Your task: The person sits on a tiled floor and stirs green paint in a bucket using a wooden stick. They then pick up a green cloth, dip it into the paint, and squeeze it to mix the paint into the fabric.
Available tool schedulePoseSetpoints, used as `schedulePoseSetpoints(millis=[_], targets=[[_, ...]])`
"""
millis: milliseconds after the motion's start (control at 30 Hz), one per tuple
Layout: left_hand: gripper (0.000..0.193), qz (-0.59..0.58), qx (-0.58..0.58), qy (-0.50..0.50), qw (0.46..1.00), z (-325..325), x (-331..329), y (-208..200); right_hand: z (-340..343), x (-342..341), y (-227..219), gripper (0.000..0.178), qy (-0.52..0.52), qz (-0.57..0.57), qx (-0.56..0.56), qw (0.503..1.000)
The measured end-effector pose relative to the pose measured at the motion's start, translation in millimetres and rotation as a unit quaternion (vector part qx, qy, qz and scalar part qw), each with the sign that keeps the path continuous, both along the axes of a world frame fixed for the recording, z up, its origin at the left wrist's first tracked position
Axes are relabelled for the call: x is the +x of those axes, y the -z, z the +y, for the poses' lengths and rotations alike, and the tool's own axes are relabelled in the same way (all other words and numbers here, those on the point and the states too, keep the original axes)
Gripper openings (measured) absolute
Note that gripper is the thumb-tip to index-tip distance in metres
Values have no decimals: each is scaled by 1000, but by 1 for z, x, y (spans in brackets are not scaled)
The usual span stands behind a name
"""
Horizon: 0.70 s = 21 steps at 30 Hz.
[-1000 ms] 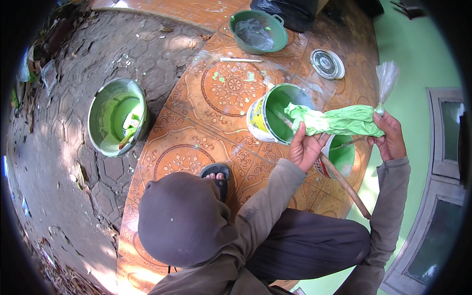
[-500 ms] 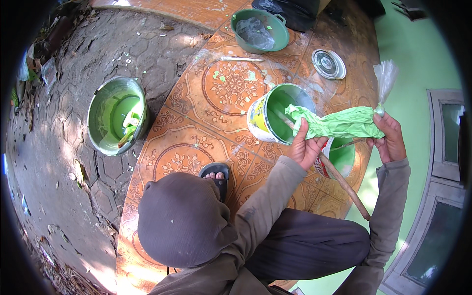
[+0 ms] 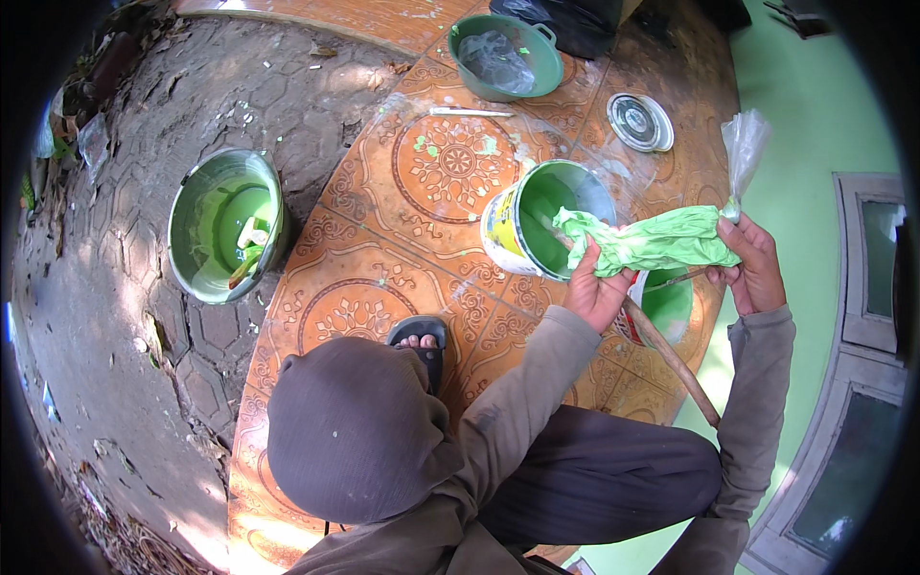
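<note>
Above the tiled floor (image 3: 383, 257), a green bundle (image 3: 661, 240) is held near a white bucket (image 3: 504, 233) by the fingers of the left hand (image 3: 596, 293) and right hand (image 3: 755, 268), apparently already gathered at one end, not yet released.

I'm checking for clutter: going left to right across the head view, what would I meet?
Basin of green liquid, black sandal, handled green basin, left hand, right hand.
</note>
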<state>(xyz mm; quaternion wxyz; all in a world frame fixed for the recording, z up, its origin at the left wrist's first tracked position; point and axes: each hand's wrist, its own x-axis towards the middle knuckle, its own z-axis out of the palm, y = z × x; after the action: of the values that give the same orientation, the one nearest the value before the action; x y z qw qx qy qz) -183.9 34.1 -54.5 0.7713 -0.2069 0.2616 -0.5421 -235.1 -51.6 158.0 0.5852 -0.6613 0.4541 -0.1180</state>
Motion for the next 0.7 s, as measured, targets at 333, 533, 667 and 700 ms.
schedulePoseSetpoints(millis=[333,533,667,700], targets=[[59,15,-84,-41,995,7,16,-12,-2,-5,1,27,63,11,-4,998],[57,-3,-113,-9,994,3,13,-28,8,-6,-4,26,20,50,26,998],[43,1,58,-3,998,-9,-4,-13,16,-2,0,27,31,70,4,997],[44,2,63,7,998,-10,-7,-9,17,0,2,26,37,72,-3,997]])
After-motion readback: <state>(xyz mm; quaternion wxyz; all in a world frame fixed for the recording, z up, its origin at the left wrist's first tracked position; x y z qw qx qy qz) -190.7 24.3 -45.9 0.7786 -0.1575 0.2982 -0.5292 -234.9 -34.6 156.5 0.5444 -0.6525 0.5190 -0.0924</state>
